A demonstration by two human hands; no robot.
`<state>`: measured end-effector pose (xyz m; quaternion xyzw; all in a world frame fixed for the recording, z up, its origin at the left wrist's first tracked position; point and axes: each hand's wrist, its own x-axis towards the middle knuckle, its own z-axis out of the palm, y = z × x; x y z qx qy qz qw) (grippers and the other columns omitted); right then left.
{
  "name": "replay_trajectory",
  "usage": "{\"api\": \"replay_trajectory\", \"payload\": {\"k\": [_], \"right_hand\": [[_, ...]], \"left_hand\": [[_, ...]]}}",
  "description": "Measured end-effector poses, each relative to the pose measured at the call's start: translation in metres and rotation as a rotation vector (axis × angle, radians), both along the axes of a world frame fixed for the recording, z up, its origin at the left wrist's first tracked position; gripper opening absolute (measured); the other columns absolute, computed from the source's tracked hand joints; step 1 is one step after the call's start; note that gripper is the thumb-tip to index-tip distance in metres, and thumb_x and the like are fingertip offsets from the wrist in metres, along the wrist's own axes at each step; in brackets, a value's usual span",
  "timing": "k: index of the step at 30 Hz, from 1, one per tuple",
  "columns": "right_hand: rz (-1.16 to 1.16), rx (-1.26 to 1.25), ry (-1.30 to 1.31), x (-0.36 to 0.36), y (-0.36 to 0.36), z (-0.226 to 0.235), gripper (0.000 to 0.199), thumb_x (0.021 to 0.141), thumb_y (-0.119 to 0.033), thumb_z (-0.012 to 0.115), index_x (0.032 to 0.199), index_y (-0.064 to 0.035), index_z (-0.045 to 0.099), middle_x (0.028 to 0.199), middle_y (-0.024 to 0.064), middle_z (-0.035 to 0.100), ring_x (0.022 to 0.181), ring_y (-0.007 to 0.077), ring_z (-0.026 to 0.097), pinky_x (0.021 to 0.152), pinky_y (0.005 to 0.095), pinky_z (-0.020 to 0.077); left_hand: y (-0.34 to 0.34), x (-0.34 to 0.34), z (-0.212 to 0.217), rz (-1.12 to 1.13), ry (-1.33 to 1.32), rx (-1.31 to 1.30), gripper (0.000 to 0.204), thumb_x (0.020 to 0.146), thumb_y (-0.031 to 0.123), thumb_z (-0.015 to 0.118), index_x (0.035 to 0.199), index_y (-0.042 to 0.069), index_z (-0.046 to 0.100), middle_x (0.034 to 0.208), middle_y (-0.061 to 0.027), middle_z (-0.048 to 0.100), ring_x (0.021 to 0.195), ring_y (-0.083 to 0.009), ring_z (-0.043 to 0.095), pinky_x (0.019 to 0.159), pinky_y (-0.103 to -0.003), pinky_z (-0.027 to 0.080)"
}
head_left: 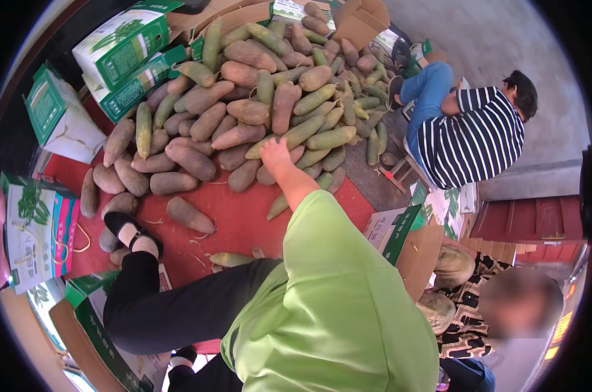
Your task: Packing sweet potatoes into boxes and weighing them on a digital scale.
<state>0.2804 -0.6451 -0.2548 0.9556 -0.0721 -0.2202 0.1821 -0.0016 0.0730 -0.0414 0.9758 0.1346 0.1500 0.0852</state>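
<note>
My right hand, at the end of a bare forearm below a lime-green sleeve, reaches into a large heap of radishes. Its fingers are closed round the near end of a long green radish, which still lies among the others. Beside it are a muddy reddish-brown radish and a plump green one. Many in the heap are coated in dried soil; others show green skin. My left hand is out of sight, on the far side of my body.
A red mat lies under the heap's near edge, with a loose radish by my shoe. Green-and-white cartons stand left, another open carton right. A person in a striped shirt sits at right; another person is lower right.
</note>
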Motion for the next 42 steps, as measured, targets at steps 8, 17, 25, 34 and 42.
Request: {"api": "replay_trajectory", "payload": {"k": [8,17,25,34,42], "right_hand": [[0.168,-0.093,0.206,0.003,-0.027,-0.002,0.037,0.089,-0.019,0.053,0.126,-0.0165,0.056,0.127,0.0004,0.051,0.125,0.0213,0.041,0.101,0.0566,0.0316],[0.237,-0.063,0.166,-0.011,-0.047,0.007,0.032,0.089,-0.020,0.053,0.120,-0.0173,0.058,0.119,0.0048,0.057,0.117,0.0256,0.049,0.102,0.0573,0.0307],[0.190,0.037,-0.010,0.002,-0.039,0.027,0.027,0.085,-0.013,0.056,0.111,-0.0152,0.059,0.109,0.0049,0.059,0.109,0.0236,0.053,0.089,0.0460,0.0400],[0.186,0.557,-0.255,0.024,0.080,0.035,0.049,0.063,-0.013,0.078,0.107,-0.0137,0.056,0.108,0.0073,0.058,0.109,0.0288,0.052,0.088,0.0454,0.0420],[0.078,1.204,-0.499,0.061,0.128,0.039,0.053,0.063,-0.011,0.082,0.110,-0.0079,0.057,0.101,0.0092,0.062,0.094,0.0264,0.060,0.085,0.0373,0.0482]], "left_hand": [[0.117,-0.048,-0.024,-0.024,0.057,-0.031,0.023,0.088,0.016,0.066,0.095,-0.006,0.063,0.088,-0.0189,0.060,0.082,-0.0316,0.056,0.077,-0.040,0.046],[0.157,-0.040,-0.031,-0.024,0.122,-0.066,0.024,0.089,0.014,0.064,0.101,-0.007,0.062,0.094,-0.0206,0.059,0.087,-0.0335,0.056,0.081,-0.040,0.045],[-0.011,0.050,-0.028,0.097,0.162,-0.107,0.026,0.090,0.013,0.062,0.106,-0.008,0.061,0.099,-0.0220,0.058,0.092,-0.0353,0.055,0.085,-0.041,0.044],[-0.015,-0.014,0.009,0.202,0.102,-0.113,0.020,0.090,0.007,0.060,0.101,-0.010,0.059,0.102,-0.0222,0.059,0.092,-0.0349,0.056,0.084,-0.041,0.044],[-0.056,0.009,0.027,0.271,0.073,-0.040,0.011,0.085,0.005,0.061,0.095,0.002,0.065,0.091,-0.0149,0.060,0.087,-0.0334,0.059,0.076,-0.040,0.046]]}}
